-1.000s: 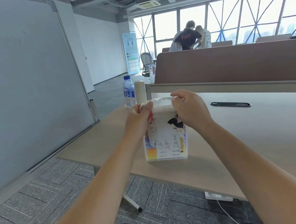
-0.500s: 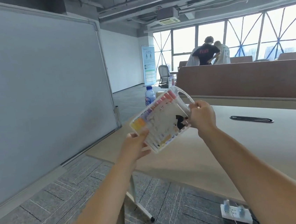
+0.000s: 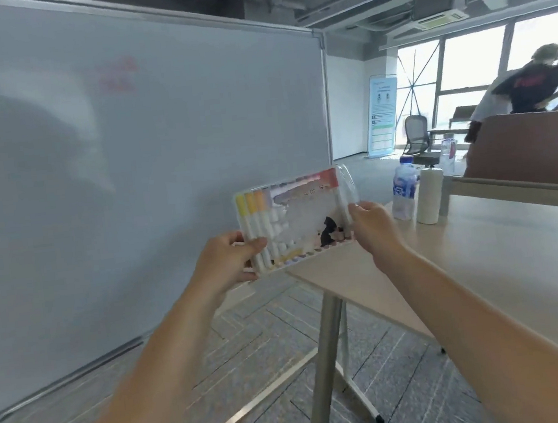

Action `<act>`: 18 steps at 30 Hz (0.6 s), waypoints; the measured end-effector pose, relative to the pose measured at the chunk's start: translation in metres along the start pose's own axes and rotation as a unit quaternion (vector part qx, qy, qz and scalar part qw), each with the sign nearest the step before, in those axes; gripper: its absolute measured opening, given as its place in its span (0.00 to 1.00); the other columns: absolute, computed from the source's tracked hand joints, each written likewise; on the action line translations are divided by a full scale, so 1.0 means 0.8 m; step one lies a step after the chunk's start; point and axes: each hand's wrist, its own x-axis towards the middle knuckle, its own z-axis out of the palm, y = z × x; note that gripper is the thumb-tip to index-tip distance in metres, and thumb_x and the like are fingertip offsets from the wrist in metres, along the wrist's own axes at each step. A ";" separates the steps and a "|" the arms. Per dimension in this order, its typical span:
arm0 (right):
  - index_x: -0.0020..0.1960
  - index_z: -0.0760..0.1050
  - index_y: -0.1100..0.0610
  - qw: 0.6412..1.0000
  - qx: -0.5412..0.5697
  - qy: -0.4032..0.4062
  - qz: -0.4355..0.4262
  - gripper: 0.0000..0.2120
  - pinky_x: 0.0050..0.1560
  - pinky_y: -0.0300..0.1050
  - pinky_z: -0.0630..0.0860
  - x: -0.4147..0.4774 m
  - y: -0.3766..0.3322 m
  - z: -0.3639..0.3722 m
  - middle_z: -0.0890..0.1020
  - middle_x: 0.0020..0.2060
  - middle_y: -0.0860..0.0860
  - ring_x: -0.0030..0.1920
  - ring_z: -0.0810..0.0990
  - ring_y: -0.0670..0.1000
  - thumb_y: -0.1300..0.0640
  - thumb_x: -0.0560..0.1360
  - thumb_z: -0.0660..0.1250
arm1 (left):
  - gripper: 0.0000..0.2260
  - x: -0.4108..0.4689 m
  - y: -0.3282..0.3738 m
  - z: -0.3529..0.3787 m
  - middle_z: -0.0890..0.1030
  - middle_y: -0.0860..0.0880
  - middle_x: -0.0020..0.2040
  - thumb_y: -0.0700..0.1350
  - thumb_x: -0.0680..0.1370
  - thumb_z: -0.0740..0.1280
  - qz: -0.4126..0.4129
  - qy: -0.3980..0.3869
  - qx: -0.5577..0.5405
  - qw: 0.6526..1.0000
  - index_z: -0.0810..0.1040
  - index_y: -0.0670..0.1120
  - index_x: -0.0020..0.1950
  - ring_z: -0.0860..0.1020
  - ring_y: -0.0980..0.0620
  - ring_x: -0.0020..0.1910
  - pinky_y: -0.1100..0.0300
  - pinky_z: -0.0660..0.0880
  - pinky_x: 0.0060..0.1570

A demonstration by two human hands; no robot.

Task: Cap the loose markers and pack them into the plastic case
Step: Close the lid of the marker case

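Head view: the plastic case (image 3: 295,220) is up in the air in front of the whiteboard (image 3: 131,192), just past the corner of the surface (image 3: 484,276). It touches nothing but the two hands.

The left hand (image 3: 227,261) has the left end, and its grip is closed round that end with the thumb on the front. The right hand (image 3: 374,229) has the right end, and its grip pinches the edge there. I think there is a hand at each end so the case does not tip and its front faces the person, who can then look inside.

The markers (image 3: 255,227) stand side by side in a row inside it. Yellow and orange caps are on the left and red is on the right. No loose marker shows, so I think the packing is about done.

The case has a label with a black shape (image 3: 328,232) on it, but its words are too blurry to read. The red writing (image 3: 117,75) on the whiteboard, the water bottle (image 3: 404,187) label and the banner (image 3: 382,114) are too blurry too.
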 end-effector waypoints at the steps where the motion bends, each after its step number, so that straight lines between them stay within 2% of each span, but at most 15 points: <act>1: 0.48 0.71 0.51 1.000 -0.004 -0.021 -0.004 0.04 0.20 0.33 0.60 -0.002 -0.001 0.019 0.70 0.32 0.50 0.29 0.66 0.48 0.58 0.80 0.59 | 0.06 -0.001 -0.004 -0.016 0.83 0.43 0.43 0.44 0.77 0.72 0.002 0.009 0.009 1.000 0.79 0.42 0.48 0.83 0.48 0.39 0.46 0.83 0.47; 3: 0.59 0.69 0.48 0.998 -0.030 -0.053 -0.014 0.09 0.25 0.34 0.68 -0.006 0.003 0.052 0.77 0.41 0.48 0.33 0.73 0.46 0.57 0.80 0.61 | 0.05 -0.003 -0.015 -0.045 0.82 0.46 0.42 0.44 0.78 0.71 0.003 0.022 0.027 0.999 0.80 0.43 0.47 0.83 0.48 0.39 0.46 0.83 0.47; 5: 0.66 0.70 0.54 0.996 -0.038 -0.076 -0.009 0.16 0.30 0.38 0.71 -0.008 0.011 0.083 0.79 0.47 0.51 0.37 0.76 0.47 0.56 0.79 0.63 | 0.04 -0.005 -0.029 -0.073 0.84 0.47 0.42 0.45 0.78 0.71 0.008 0.037 0.049 0.998 0.82 0.45 0.47 0.84 0.48 0.42 0.48 0.83 0.47; 8: 0.66 0.71 0.57 0.992 -0.052 -0.117 0.000 0.16 0.32 0.40 0.70 -0.013 0.027 0.125 0.78 0.47 0.50 0.37 0.75 0.46 0.56 0.79 0.64 | 0.07 -0.004 -0.052 -0.111 0.85 0.48 0.45 0.49 0.76 0.73 0.005 0.071 0.100 0.992 0.83 0.47 0.50 0.84 0.48 0.46 0.50 0.82 0.50; 11: 0.68 0.70 0.56 0.986 -0.045 -0.156 0.024 0.20 0.33 0.42 0.70 -0.012 0.045 0.163 0.80 0.48 0.50 0.37 0.76 0.48 0.53 0.78 0.65 | 0.14 -0.001 -0.076 -0.138 0.85 0.45 0.49 0.48 0.75 0.74 -0.028 0.101 0.102 0.989 0.82 0.44 0.58 0.84 0.46 0.47 0.47 0.81 0.53; 12: 0.68 0.70 0.55 0.984 -0.045 -0.168 0.031 0.20 0.32 0.42 0.69 -0.012 0.050 0.175 0.80 0.47 0.50 0.36 0.75 0.48 0.52 0.78 0.65 | 0.14 -0.001 -0.085 -0.145 0.85 0.44 0.49 0.48 0.74 0.75 -0.040 0.112 0.107 0.987 0.82 0.45 0.58 0.85 0.45 0.47 0.46 0.81 0.53; 15: 0.68 0.71 0.56 0.980 -0.051 -0.190 0.030 0.19 0.32 0.42 0.69 -0.008 0.068 0.208 0.78 0.42 0.47 0.35 0.75 0.47 0.53 0.78 0.65 | 0.03 0.004 -0.114 -0.159 0.86 0.44 0.45 0.51 0.72 0.76 -0.062 0.139 0.125 0.980 0.86 0.55 0.45 0.84 0.39 0.47 0.41 0.80 0.55; 18: 0.64 0.72 0.57 0.978 -0.063 -0.197 0.020 0.16 0.34 0.43 0.71 -0.006 0.084 0.227 0.77 0.39 0.46 0.34 0.75 0.47 0.54 0.78 0.65 | 0.04 0.009 -0.142 -0.166 0.87 0.49 0.45 0.52 0.71 0.77 -0.077 0.159 0.151 0.973 0.84 0.56 0.42 0.85 0.45 0.46 0.42 0.80 0.55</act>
